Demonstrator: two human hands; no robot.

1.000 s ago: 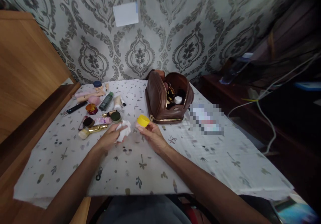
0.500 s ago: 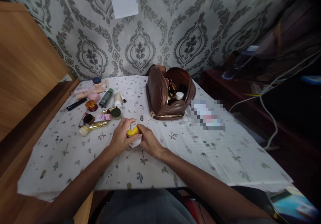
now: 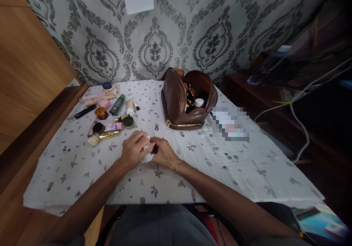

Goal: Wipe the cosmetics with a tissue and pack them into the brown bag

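Note:
Both hands meet above the front middle of the cloth-covered table (image 3: pixel 170 183). My left hand (image 3: pixel 134 148) is closed on a crumpled white tissue (image 3: pixel 147 157), pressing it against a small dark red-brown container (image 3: pixel 155 149). My right hand (image 3: pixel 165 154) grips that container from the right, its fingers hiding most of it, so I cannot tell its exact kind. Left of the hands lie a makeup brush (image 3: pixel 106 136) with a gold handle and a round dark green jar (image 3: pixel 128 121). An open brown leather bag (image 3: pixel 187 102) stands behind them, with a white-lidded jar (image 3: pixel 199 102) inside.
Several cosmetics fill the table's left back, among them a green bottle (image 3: pixel 117 105), an amber jar (image 3: pixel 101 113), a pink sponge (image 3: pixel 104 104) and a cream tube (image 3: pixel 130 107). A blurred-out flat item (image 3: pixel 231 125) lies right of the bag. White cables (image 3: pixel 298 128) hang at the right.
The held container has turned in my hands: its yellow face showed before, and now a dark red-brown part shows. My left fingers have curled further over the tissue. The view has shifted slightly.

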